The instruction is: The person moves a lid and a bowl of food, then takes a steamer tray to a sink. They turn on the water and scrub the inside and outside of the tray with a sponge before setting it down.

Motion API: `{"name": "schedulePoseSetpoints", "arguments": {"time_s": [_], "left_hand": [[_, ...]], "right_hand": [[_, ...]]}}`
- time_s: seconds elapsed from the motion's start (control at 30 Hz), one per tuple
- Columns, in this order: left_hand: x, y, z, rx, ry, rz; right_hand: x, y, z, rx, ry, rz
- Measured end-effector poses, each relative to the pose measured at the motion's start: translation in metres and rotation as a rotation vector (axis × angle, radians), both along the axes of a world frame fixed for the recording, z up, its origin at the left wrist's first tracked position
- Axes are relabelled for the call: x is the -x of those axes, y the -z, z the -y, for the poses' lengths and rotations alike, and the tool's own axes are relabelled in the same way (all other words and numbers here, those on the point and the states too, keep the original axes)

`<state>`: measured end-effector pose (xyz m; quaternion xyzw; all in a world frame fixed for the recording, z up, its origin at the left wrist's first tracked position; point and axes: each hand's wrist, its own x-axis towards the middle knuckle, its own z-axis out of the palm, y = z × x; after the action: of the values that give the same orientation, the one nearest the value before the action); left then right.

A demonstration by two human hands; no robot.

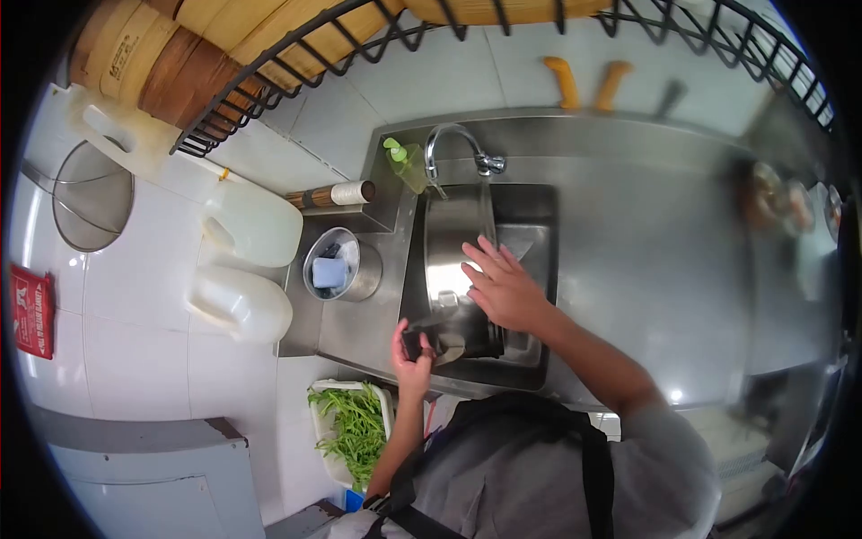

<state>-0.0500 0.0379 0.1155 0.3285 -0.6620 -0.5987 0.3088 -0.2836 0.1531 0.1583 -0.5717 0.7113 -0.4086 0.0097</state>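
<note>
Fingers of the right hand (510,295) are spread wide over a shiny metal pot (456,220), gripping nothing; whether they touch it, I cannot tell. The left hand (412,366) closes around a dark piece (412,344) at the pot's near end. The pot is in the sink (536,205), below the tap (458,130). On the desk (359,331) at left stands a metal container (365,277) with a blue sponge (329,272); lower, a white basket (388,411) carries green leaves (350,433).
</note>
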Motion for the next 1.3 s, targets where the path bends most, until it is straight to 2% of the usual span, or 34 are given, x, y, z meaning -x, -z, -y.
{"name": "schedulePoseSetpoints", "arguments": {"time_s": [0.07,0.1,0.2,0.23,0.27,0.33,0.37,0.4,0.47,0.5,0.57,0.63,0.7,0.8,0.87,0.93,0.97,1.0,1.07,1.1,1.13,1.17,1.23,1.3], "left_hand": [[-0.006,0.032,0.001,0.181,-0.018,0.069],[-0.007,0.028,-0.002,0.308,-0.023,0.105],[-0.022,0.017,-0.001,0.275,0.006,0.181],[-0.039,0.04,0.008,0.143,0.013,0.203],[-0.045,0.039,0.008,0.132,-0.01,0.203],[-0.055,0.029,0.008,0.056,0.094,0.273],[-0.06,0.042,0.009,0.225,0.092,0.324],[-0.063,0.041,0.007,0.215,0.075,0.333],[-0.063,0.037,0.003,0.237,0.09,0.331],[-0.063,0.034,0.003,0.204,0.084,0.334],[-0.066,0.035,0.0,0.21,0.084,0.319],[-0.07,0.042,-0.009,0.217,0.073,0.296],[-0.077,0.055,-0.015,0.242,0.126,0.288],[-0.079,0.057,-0.014,0.275,0.165,0.315],[-0.077,0.054,-0.012,0.315,0.197,0.327],[-0.077,0.048,-0.013,0.307,0.243,0.434],[-0.078,0.05,-0.009,0.17,0.247,0.454],[-0.08,0.049,0.001,0.284,0.367,0.452],[-0.075,0.019,0.019,-0.29,0.51,0.402],[-0.063,-0.005,0.03,-0.156,0.608,0.324],[-0.042,-0.018,0.035,-0.268,0.492,0.264],[-0.012,-0.029,0.041,-0.235,0.367,0.318],[0.053,-0.034,0.057,0.231,0.216,0.538],[0.114,-0.045,0.051,0.202,0.041,0.526]], "right_hand": [[0.001,0.011,0.017,-0.096,0.051,-0.186],[0.005,0.013,0.027,-0.11,0.045,-0.196],[0.025,0.023,0.068,-0.16,0.111,-0.237],[0.034,0.032,0.089,-0.25,0.137,-0.201],[0.044,0.036,0.109,-0.335,0.164,-0.164],[0.067,0.014,0.144,-0.604,0.163,-0.03],[0.089,0.024,0.17,-0.712,0.056,0.034],[0.109,0.039,0.191,-0.82,-0.051,0.1],[0.127,0.051,0.204,-0.796,0.004,0.283],[0.129,0.059,0.214,-0.8,0.0,0.283],[0.128,0.073,0.226,-0.829,-0.231,-0.216],[0.1,0.054,0.2,-0.658,-0.16,-0.083],[0.057,0.039,0.157,-0.426,0.067,-0.075],[0.025,0.034,0.109,-0.355,0.101,-0.197],[0.034,0.025,0.087,-0.26,-0.057,-0.177],[0.058,0.022,0.091,-0.309,-0.031,-0.157],[0.073,0.03,0.102,-0.405,0.036,-0.045],[0.083,0.041,0.112,-0.496,0.101,0.073],[0.091,0.054,0.121,-0.434,0.114,0.16],[0.085,0.057,0.122,-0.412,0.187,0.206],[0.078,0.057,0.122,-0.393,0.252,0.252],[0.069,0.051,0.116,-0.336,0.316,0.293],[0.056,0.055,0.11,-0.254,0.356,0.345],[0.047,0.058,0.103,-0.164,0.393,0.385]]}}
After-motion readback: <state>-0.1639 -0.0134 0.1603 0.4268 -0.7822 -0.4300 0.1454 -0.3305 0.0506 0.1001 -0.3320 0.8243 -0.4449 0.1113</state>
